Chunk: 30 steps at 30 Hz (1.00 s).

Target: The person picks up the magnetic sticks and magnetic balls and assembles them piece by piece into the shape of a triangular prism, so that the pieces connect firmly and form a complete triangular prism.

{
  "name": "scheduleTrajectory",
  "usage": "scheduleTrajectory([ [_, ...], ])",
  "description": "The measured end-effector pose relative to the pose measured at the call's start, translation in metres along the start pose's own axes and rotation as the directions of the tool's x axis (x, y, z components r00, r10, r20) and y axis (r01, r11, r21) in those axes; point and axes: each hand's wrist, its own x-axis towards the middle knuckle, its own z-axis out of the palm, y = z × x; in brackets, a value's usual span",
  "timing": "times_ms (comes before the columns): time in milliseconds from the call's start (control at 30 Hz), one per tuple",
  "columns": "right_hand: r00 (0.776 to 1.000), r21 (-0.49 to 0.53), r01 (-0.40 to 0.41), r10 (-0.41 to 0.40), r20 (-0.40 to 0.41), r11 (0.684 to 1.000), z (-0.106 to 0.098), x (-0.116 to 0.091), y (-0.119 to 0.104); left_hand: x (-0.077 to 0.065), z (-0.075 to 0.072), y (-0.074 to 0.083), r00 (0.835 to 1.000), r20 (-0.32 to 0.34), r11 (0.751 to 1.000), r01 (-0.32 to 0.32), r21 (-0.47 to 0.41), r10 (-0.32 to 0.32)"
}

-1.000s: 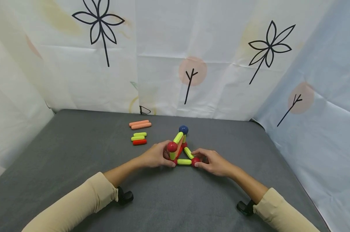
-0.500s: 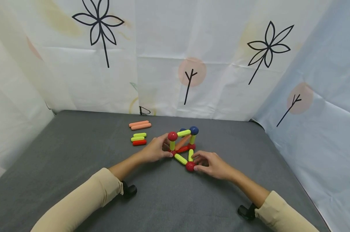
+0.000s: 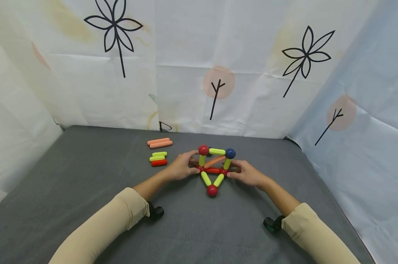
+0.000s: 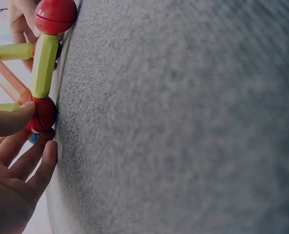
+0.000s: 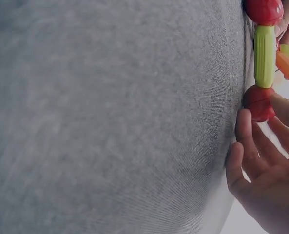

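Observation:
A frame of rods and balls stands on the grey tabletop. My left hand (image 3: 182,167) pinches the lower left red ball (image 4: 46,114) between thumb and fingers. At the lower right, my right hand (image 3: 250,173) pinches another red ball (image 5: 258,103). A red rod (image 3: 213,170) joins these two. Two yellow-green rods run from them to the front red ball (image 3: 212,190), which neither hand touches. Short upright rods bear an upper red ball (image 3: 203,150) and a blue ball (image 3: 230,153), linked by a yellow-green rod (image 3: 217,151). An orange rod (image 3: 215,161) slants behind; a second blue ball is mostly hidden.
To the left of the frame lie two loose orange rods (image 3: 160,143). Nearer are two yellow-green rods (image 3: 157,158) and a red rod (image 3: 159,162). The grey tabletop (image 3: 199,227) meets a printed white cloth (image 3: 182,91) at the back.
The frame has turned clockwise as seen from above, its blue-topped corner swinging to the right and another red ball coming to the front. My right hand has shifted from that ball to the lower right one.

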Motion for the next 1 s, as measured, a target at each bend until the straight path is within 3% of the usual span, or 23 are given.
scheduleTrajectory([
  [167,1.000,0.027,-0.011,0.011,0.009,1.000,-0.001,0.000,0.004,-0.003,-0.002,0.000,1.000,0.003,1.000,0.004,-0.018,-0.004],
  [300,1.000,0.028,-0.003,0.003,0.003,1.000,0.000,0.000,0.006,-0.011,-0.013,-0.001,1.000,-0.019,0.999,-0.005,-0.051,0.004],
  [533,1.000,0.013,0.016,-0.016,0.005,1.000,0.001,-0.001,0.003,-0.041,-0.057,-0.011,0.985,-0.137,0.994,-0.110,-0.016,0.107],
  [667,1.000,0.008,0.030,-0.030,0.003,1.000,0.001,0.000,0.002,-0.061,-0.080,-0.024,0.981,-0.182,0.995,-0.050,0.087,0.065],
  [800,0.999,0.007,0.046,-0.046,0.007,0.999,0.001,0.000,0.003,-0.075,-0.091,-0.038,0.985,-0.173,0.973,0.036,0.229,0.004],
  [1000,0.997,0.001,0.076,-0.076,0.005,0.997,0.002,0.000,0.005,-0.077,-0.090,-0.046,0.996,-0.082,0.960,0.002,0.280,0.021],
])
